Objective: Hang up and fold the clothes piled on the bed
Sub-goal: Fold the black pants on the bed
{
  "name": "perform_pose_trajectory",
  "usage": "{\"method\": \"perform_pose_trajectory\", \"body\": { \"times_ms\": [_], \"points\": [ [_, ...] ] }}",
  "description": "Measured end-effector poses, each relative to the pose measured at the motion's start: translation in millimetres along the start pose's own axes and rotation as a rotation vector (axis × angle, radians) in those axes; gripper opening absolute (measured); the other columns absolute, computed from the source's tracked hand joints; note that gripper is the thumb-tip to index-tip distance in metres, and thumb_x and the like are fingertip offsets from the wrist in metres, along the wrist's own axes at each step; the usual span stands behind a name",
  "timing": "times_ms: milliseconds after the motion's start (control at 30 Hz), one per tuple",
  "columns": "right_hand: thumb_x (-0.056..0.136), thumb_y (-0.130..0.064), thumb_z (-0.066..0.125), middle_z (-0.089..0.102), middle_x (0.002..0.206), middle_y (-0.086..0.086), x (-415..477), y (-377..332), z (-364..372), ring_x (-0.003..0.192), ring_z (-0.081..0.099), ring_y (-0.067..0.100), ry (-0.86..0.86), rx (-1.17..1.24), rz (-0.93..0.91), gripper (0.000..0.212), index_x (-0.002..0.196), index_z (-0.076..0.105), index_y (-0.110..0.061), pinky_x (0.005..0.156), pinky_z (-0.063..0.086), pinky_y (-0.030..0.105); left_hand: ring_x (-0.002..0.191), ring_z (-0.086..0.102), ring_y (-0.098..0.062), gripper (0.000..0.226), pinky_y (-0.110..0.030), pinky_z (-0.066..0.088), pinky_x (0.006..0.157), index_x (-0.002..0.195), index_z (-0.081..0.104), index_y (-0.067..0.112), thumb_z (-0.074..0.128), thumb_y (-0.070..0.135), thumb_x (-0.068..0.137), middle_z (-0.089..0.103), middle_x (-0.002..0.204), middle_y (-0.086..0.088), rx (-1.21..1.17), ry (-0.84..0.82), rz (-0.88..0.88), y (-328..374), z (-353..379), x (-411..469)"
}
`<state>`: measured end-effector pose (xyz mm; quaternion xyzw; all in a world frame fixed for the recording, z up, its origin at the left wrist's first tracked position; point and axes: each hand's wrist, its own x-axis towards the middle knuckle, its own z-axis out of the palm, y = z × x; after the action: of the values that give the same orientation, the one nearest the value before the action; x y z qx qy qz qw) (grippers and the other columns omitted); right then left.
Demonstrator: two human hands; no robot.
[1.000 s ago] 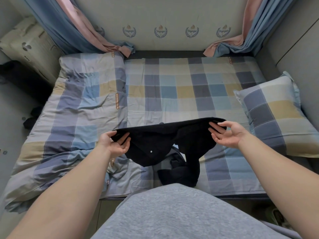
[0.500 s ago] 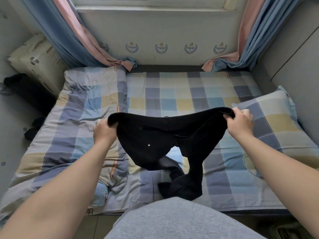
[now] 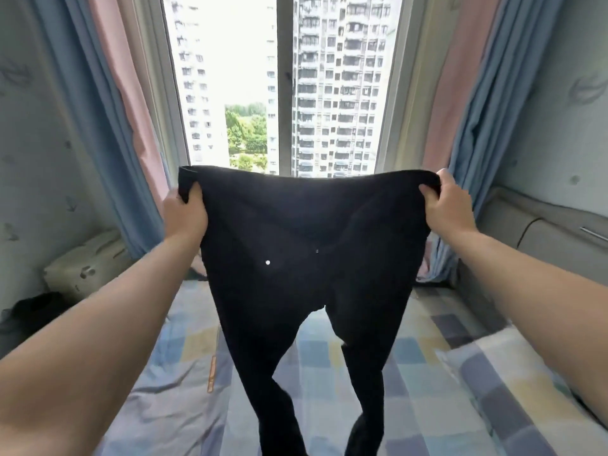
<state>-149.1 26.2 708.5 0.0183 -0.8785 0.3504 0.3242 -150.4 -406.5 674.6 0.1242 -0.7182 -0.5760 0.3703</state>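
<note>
Two hands up, head view, left hand (image 3: 185,214) gripping black trousers (image 3: 309,258) waistband at 9 o'clock, right hand (image 3: 447,209) gripping it at 3 o'clock, trousers spread mid-air over checked bed (image 3: 427,390), legs hanging toward 6 o'clock, window (image 3: 283,83) at 12 o'clock

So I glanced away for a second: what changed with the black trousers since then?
The left hand and right hand closed round the waistband and lifted the black trousers high above the bed. The legs now hang down in front of the window. The checked bedding stayed put.
</note>
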Motion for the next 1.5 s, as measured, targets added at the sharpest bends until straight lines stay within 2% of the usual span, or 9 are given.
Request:
{"method": "perform_pose_trajectory", "body": {
  "times_ms": [167,333,433,600,767,933,1233,1367,1500],
  "points": [
    [0.104,-0.024,0.051,0.062,0.100,0.013,72,-59,-38,0.092,0.058,0.031,0.104,0.013,-0.041,0.022,0.114,0.054,-0.005,0.077,0.039,0.035,0.088,0.056,-0.022,0.023,-0.033,0.040,0.076,0.108,0.061,0.018,0.052,0.037,0.099,0.059,0.085,0.007,0.047,0.037,0.029,73,1,60],
    [0.101,-0.025,0.053,0.066,0.105,0.014,121,-104,-70,0.096,0.062,0.034,0.091,0.006,0.033,0.022,0.115,0.059,-0.008,0.081,0.053,0.045,0.095,0.063,-0.032,0.043,-0.036,0.048,0.077,0.126,0.062,0.007,0.063,0.034,0.092,0.067,0.110,-0.010,0.071,-0.026,-0.175,126,-10,101],
    [0.098,-0.022,0.056,0.065,0.099,0.010,133,-122,-78,0.087,0.063,0.031,0.031,0.013,0.149,0.013,0.107,0.060,-0.015,0.058,0.053,0.033,0.113,0.060,-0.034,0.044,-0.036,0.045,0.085,0.135,0.054,0.001,0.056,0.025,0.099,0.062,0.127,-0.016,0.010,-0.115,-0.330,149,-14,112],
    [0.094,-0.005,0.049,0.063,0.075,0.012,132,-135,-68,0.060,0.062,0.025,-0.076,0.155,0.430,0.013,0.087,0.059,-0.006,0.046,0.050,0.025,0.083,0.059,-0.031,0.037,-0.042,0.048,0.094,0.087,0.060,0.000,0.035,0.021,0.103,0.059,0.076,-0.015,0.076,-0.262,-0.564,160,-20,103],
    [0.094,-0.001,0.038,0.061,0.046,0.005,125,-135,-59,0.048,0.058,0.015,-0.184,0.247,0.609,0.027,0.077,0.059,-0.003,0.042,0.046,0.020,0.125,0.056,-0.025,0.042,-0.034,0.039,0.113,0.120,0.058,-0.005,0.027,0.019,0.106,0.062,0.124,-0.012,-0.158,-0.257,-0.791,156,-13,85],
    [0.093,0.002,0.036,0.065,0.052,0.009,122,-142,-46,0.046,0.067,0.021,-0.240,0.287,0.561,0.028,0.083,0.062,0.000,0.054,0.058,0.030,0.091,0.065,-0.030,0.047,-0.039,0.052,0.098,0.086,0.063,-0.001,0.029,0.023,0.107,0.067,0.085,-0.015,-0.159,-0.303,-0.653,173,-4,66],
    [0.096,-0.005,0.044,0.061,0.048,0.007,113,-128,-27,0.048,0.069,0.022,-0.285,0.312,0.580,0.022,0.087,0.063,-0.002,0.057,0.062,0.036,0.071,0.053,-0.033,0.042,-0.042,0.042,0.103,0.087,0.058,-0.005,0.037,0.025,0.107,0.059,0.077,-0.018,-0.053,-0.293,-0.681,157,6,54],
    [0.098,-0.006,0.044,0.069,0.057,0.012,98,-134,-16,0.054,0.072,0.028,-0.376,0.378,0.593,0.019,0.092,0.061,-0.002,0.050,0.059,0.034,0.067,0.059,-0.029,0.040,-0.036,0.050,0.071,0.085,0.057,-0.003,0.041,0.026,0.108,0.065,0.061,-0.017,-0.199,-0.306,-0.680,152,27,40],
    [0.095,-0.006,0.051,0.075,0.076,0.017,88,-161,-6,0.065,0.075,0.029,-0.474,0.431,0.506,0.020,0.090,0.068,0.002,0.054,0.060,0.032,0.076,0.065,-0.028,0.032,-0.038,0.052,0.063,0.105,0.061,-0.005,0.046,0.023,0.105,0.068,0.085,-0.014,-0.288,-0.429,-0.592,172,56,24]
  ]
}}
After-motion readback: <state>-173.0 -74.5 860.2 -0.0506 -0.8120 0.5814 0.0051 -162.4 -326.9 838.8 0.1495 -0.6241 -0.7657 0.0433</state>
